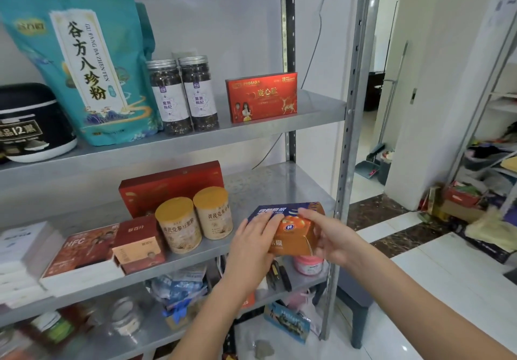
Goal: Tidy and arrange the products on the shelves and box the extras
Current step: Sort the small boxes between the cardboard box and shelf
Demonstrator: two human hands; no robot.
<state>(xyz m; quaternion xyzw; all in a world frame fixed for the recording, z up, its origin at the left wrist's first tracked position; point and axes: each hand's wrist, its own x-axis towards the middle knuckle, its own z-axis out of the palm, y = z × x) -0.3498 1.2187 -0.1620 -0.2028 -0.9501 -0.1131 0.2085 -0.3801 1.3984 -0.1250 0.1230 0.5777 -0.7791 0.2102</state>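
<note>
Head view: both hands meet on an orange-and-blue carton (pixel 293 232) at the right-hand front of the middle shelf (pixel 268 183). The left hand (pixel 251 238) lays its fingers nearly straight across the carton's blue top; its thumb is hidden, so this is more a steadying press than a pinch. The right hand (pixel 328 236) makes the real grip, fingers curled over the far right end and thumb on the orange front. I cannot tell whether the carton already rests on the shelf or is held just above its front edge.

The carton's long axis runs left to right, roughly along the shelf's front edge, with the right end a little further back. The orange printed face points toward the person and the blue face points up.

Two round tins (pixel 195 218) stand just left of the grip, and a red gift box (pixel 170 183) lies behind them. Bare shelf lies beyond the grip, and a pink-lidded jar (pixel 307 264) sits below it on the next shelf.

The step seems to be placing the carton. To do it well, keep it level, slide it back from the edge, square the orange face with the tins' fronts, and leave a gap so the left hand does not knock the nearer tin.
</note>
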